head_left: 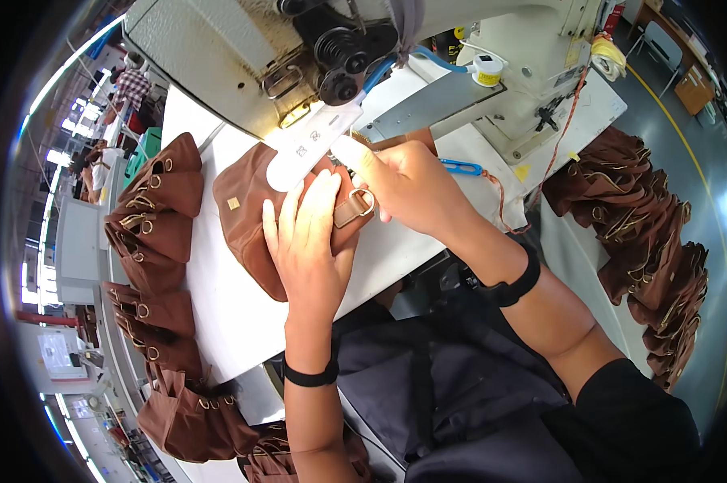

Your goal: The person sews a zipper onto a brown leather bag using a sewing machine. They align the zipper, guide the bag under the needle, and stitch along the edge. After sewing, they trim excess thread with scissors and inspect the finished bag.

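Gray floor (pixel 685 153) with yellow line (pixel 660 98) lay right of grip (pixel 416 189); chair (pixel 663 44), cardboard box (pixel 693 90) stood beyond; strip light (pixel 72 61) glowed left.

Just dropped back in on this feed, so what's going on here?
A person works at a sewing machine, with a brown bag on the white table beneath its head. The left hand lies spread on the bag. The right hand is curled near a ringed tab; its grip is unclear. More brown bags line the left side, and a brown heap lies at the right.
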`<state>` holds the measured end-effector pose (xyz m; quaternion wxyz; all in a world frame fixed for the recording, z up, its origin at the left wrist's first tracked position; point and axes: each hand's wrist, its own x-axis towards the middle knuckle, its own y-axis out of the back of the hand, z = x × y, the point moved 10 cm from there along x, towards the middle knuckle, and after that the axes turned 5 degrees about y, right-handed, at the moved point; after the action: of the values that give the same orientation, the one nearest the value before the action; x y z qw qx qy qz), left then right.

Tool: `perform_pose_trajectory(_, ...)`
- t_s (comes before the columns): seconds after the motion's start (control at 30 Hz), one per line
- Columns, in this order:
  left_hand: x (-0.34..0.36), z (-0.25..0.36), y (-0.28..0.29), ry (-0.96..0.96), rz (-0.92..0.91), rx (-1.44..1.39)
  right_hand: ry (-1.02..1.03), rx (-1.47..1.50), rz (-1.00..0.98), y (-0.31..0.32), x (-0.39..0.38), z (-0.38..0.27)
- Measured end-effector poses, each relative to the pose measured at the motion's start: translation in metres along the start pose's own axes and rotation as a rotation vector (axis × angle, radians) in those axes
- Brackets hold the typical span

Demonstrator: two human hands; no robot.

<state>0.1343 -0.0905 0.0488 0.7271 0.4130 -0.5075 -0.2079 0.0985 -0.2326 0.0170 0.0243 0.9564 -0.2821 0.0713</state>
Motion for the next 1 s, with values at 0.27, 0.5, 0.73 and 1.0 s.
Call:
perform_pose_trajectory(0.27, 0.0, -0.002, -0.008, 0.028, 0.005, -0.088, 0.078, -0.177, 0.141, 0.003, -0.003, 0.015)
perform_pose_trajectory(0.5, -0.005, 0.003, -0.01, 0.044, 0.054, -0.084, 0.0, 0.445, 0.007, -0.017, -0.035, 0.026)
perform_pose_trajectory(0.73, -0.006, 0.005, -0.014, 0.079, 0.044, -0.155, -0.025, 0.46, 0.025, -0.019, -0.034, 0.016)
perform_pose_trajectory(1.0, -0.005, 0.003, -0.013, 0.117, 0.014, -0.197, -0.024, 0.448, 0.049, -0.015, -0.033, 0.018)
